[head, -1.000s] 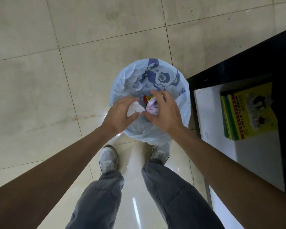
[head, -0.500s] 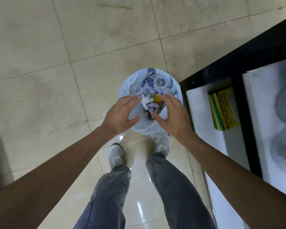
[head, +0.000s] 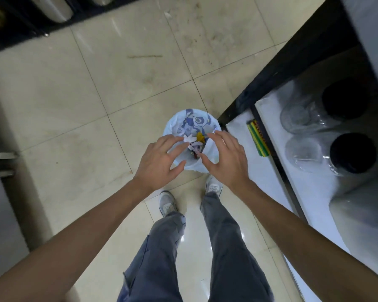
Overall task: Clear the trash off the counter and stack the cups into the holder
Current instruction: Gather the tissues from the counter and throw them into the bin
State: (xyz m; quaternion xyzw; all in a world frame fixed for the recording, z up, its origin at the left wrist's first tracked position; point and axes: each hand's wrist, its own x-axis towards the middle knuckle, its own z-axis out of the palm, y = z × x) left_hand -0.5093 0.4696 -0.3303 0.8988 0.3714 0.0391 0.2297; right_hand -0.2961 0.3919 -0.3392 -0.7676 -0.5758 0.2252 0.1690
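Overhead view, person standing on tiled floor [head: 79,88]. Left hand [head: 159,161] & right hand [head: 224,159] both hover above a small bin lined w/ a white bag [head: 213,152] bearing a blue print; fingers of each hand spread and relaxed, holding nothing, palms down, thumbs angled toward each other. Trash [head: 195,143] sits inside the bag between the two hands: crumpled white paper scraps, a yellow piece, some darker bits; exact items too small to tell. Whether the left fingertips touch the white scrap cannot be told. Bin stands on the floor just beyond the person's grey shoes [head: 167,203], near the left corner of a black-framed counter unit [head: 292,59] at right. On the unit's white lower shelf [head: 238,136]: a yellow-green-red flat pack [head: 258,138] near the bin; further right, two clear vessels [head: 327,131] w/ dark openings, lying side by side, blurred. Grey trousers [head: 162,253] fill the near centre. Dark fixtures w/ metal cylinders [head: 52,7] run along the far left edge.
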